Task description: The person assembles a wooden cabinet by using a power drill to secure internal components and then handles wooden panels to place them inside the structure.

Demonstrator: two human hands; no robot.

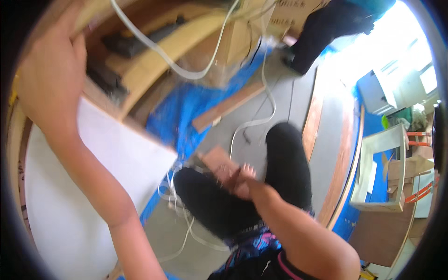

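Note:
My left hand (pixel 56 70) reaches up to the wooden cabinet frame (pixel 158 70) at the upper left. Its thumb is apart and its blurred fingers look stretched along the wood. Under my left forearm is a large white panel (pixel 93 200). My right hand (pixel 243 179) is low between my bent, black-clad knees, close to what looks like a bare foot. It is smeared by motion, so I cannot tell whether it holds anything. Just beyond it lies a flat brown piece (pixel 217 157), wood or cardboard.
A white cable (pixel 186 72) loops across the frame and trails over the grey floor. Blue sheeting (pixel 172 116) and a wooden strip (pixel 226 107) lie ahead. Long planks (pixel 333 154) run along the right. Farther right stands a pale open frame (pixel 378 168). Another person's dark-clad legs (pixel 317 37) are at the back.

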